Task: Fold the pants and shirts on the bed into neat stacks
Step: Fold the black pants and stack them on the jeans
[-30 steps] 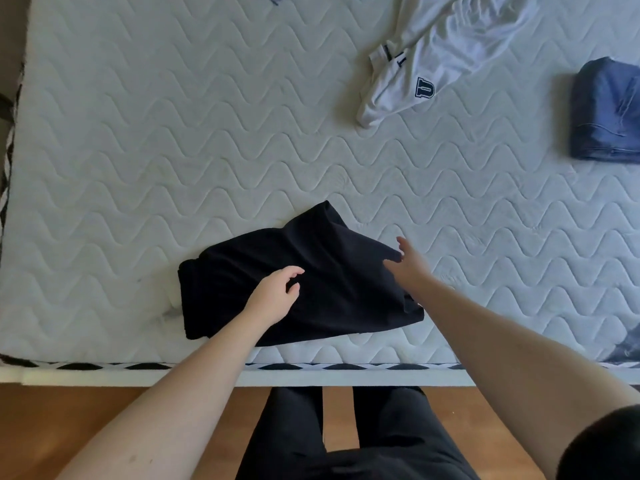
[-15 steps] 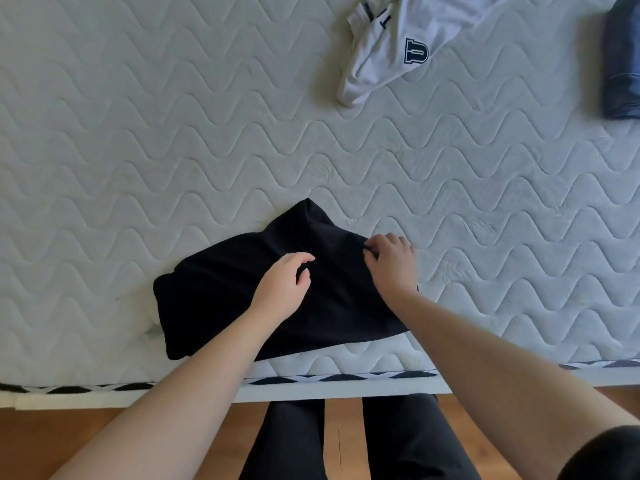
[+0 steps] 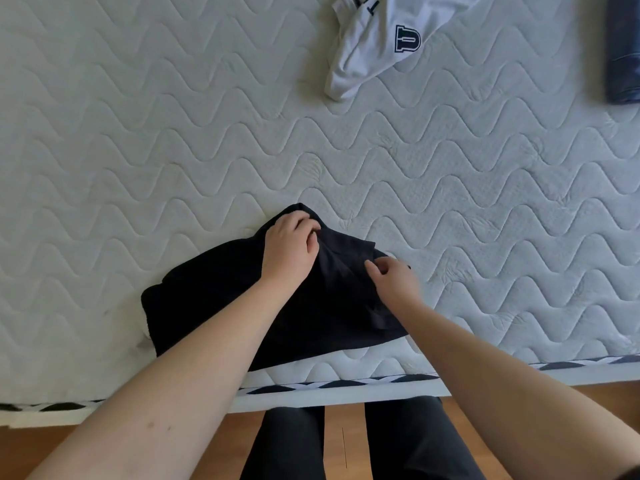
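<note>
A black garment (image 3: 221, 296), partly folded, lies at the near edge of the bed (image 3: 138, 150). My left hand (image 3: 289, 247) sits on its far corner with the fingers curled into the cloth. My right hand (image 3: 394, 282) is at the garment's right edge, thumb and fingers bent around a fold of the black fabric. A white garment with a dark letter patch (image 3: 384, 43) lies crumpled at the top middle. A folded blue garment (image 3: 623, 50) is cut off by the frame at the top right.
The quilted white mattress stretches wide and bare to the left and right of the black garment. Its near edge with a black-and-white trim (image 3: 346, 382) runs across the bottom. Below it are wooden floor (image 3: 343, 441) and my dark-trousered legs (image 3: 408, 445).
My left hand has moved up from the middle of the black garment to its far corner. My right hand has shifted slightly along the right edge. The view has tilted toward the near edge.
</note>
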